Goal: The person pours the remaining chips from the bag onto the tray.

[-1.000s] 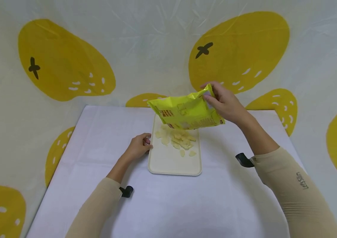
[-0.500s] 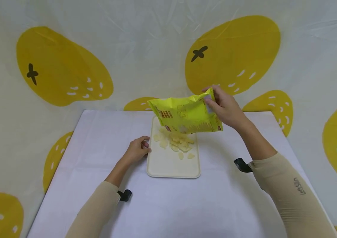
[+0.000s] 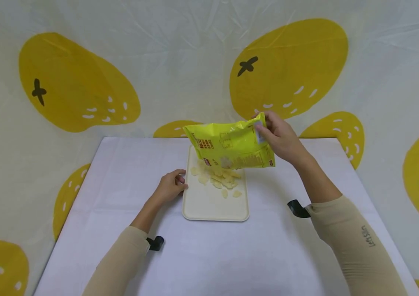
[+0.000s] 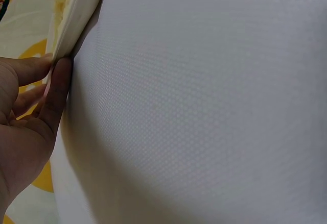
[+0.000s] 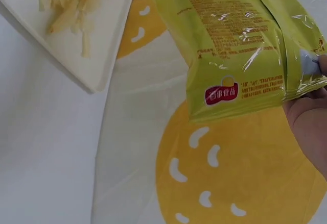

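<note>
A yellow potato chip bag (image 3: 231, 144) is held on its side above a cream tray (image 3: 214, 209), its left end over the tray. My right hand (image 3: 282, 137) grips the bag's right end, thumb on the printed face. Pale yellow chips (image 3: 225, 179) lie scattered on the tray's far half, partly hidden behind the bag. At the tray's left edge, my left hand (image 3: 168, 187) pinches the rim between thumb and finger. The left wrist view shows those fingertips (image 4: 61, 73) right at the tray wall (image 4: 82, 17).
A white-covered table (image 3: 290, 255) carries the tray. Behind it hangs a pale sheet printed with large yellow fruit shapes (image 3: 290, 65). Black wrist mounts (image 3: 298, 209) stick out from both beige sleeves (image 3: 353, 242).
The head view has shifted slightly. My right hand has lowered a little with the bag, and the bag's printed face shows more. The left hand stays at the tray's edge.
</note>
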{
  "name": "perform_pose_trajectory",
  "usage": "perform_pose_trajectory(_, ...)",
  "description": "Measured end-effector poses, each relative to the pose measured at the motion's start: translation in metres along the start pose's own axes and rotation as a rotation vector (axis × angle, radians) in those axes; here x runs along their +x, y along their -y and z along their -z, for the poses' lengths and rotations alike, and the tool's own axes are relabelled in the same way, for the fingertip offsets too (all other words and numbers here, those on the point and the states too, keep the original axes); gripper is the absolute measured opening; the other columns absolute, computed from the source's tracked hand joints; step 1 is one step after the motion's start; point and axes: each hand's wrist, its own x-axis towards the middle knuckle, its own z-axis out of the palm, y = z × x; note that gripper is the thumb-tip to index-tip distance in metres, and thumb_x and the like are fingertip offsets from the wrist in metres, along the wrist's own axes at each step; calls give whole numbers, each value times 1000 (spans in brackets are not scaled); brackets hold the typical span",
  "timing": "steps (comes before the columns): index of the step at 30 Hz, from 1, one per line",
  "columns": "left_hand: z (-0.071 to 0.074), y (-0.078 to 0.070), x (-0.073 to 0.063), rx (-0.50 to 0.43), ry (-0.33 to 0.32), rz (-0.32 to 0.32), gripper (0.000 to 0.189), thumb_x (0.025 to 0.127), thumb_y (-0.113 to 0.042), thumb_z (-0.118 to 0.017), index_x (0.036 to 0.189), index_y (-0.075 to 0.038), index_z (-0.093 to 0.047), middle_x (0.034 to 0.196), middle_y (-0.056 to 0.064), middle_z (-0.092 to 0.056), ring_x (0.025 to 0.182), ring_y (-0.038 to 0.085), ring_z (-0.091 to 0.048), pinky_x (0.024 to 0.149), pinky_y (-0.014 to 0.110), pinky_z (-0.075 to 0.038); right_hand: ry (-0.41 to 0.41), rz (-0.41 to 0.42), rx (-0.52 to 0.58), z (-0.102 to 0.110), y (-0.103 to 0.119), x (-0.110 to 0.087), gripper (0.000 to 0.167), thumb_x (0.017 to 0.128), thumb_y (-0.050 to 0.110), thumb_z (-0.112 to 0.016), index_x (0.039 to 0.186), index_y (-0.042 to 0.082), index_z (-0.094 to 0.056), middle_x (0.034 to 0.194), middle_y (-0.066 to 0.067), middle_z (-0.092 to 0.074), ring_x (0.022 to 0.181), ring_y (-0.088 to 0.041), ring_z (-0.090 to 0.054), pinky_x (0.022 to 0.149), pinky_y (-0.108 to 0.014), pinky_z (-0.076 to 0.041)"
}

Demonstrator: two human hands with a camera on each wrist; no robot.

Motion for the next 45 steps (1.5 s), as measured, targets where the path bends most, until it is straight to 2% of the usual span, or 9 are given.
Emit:
perform_pose_trajectory(9,0,-3,0,3,3,8,56,89,-4,-76,142,0,-56,103,13,-67,77,17,-64,67,28,-58,-68,69,17,2,1,2,31,106,11,-57,135,2,-55,121,-14,-64,98,-15,-64,80,-16,-54)
perform_pose_trajectory(14,1,-3,2,9,3,2,56,89,-5,-76,142,0,-57,103,13,-67,75,17,-64,67,28,-58,-6,19,-37,-1,-4,1,28,105,12,-59,131,2,-56,118,-15,-67,93,-15,-65,76,-17,-54)
perform_pose_trajectory(18,0,-4,3,3,16,2,56,90,-5,-75,142,0,-56,103,13,-66,75,16,-64,66,28,-58,38,-2,-91,-3,-4,-1,31,106,14,-58,134,2,-55,118,-18,-68,91,-15,-65,74,-17,-52)
perform_pose_trajectory(24,-1,-2,3,-2,6,-4,56,89,-3,-75,141,1,-56,102,14,-66,74,17,-64,66,28,-59,-66,80,-24,2,12,1,28,104,9,-59,131,0,-55,115,-18,-66,92,-17,-64,76,-16,-54)
perform_pose_trajectory(31,-2,-2,4,-4,-3,-6,55,89,-3,-76,141,0,-57,102,14,-66,74,16,-65,66,29,-59,32,8,-68,-3,3,0,27,105,12,-58,130,2,-55,117,-16,-68,91,-10,-66,74,-17,-54)
perform_pose_trajectory(36,-2,-1,3,1,2,-6,55,89,-4,-76,141,1,-57,101,13,-66,75,17,-63,65,28,-58,-51,62,-52,1,6,-1,28,105,10,-59,131,2,-56,114,-16,-67,90,-12,-64,74,-15,-52)
perform_pose_trajectory(40,-2,-1,2,8,2,7,55,89,-4,-76,141,0,-57,102,13,-66,76,17,-63,66,27,-57,-110,113,15,5,11,-1,29,104,8,-59,132,0,-55,116,-15,-67,93,-12,-66,77,-16,-54)
perform_pose_trajectory(42,-2,-2,2,13,-3,8,55,89,-5,-76,141,0,-57,102,13,-66,75,17,-64,66,27,-57,-100,101,23,3,8,-1,30,105,7,-58,133,0,-55,116,-15,-67,93,-12,-66,76,-16,-54)
perform_pose_trajectory(45,-2,-1,2,15,-4,10,56,90,-5,-76,142,0,-56,102,13,-66,74,16,-64,66,27,-57,-40,53,15,-2,-5,-2,30,105,7,-57,133,-2,-53,117,-17,-66,92,-9,-65,75,-17,-54)
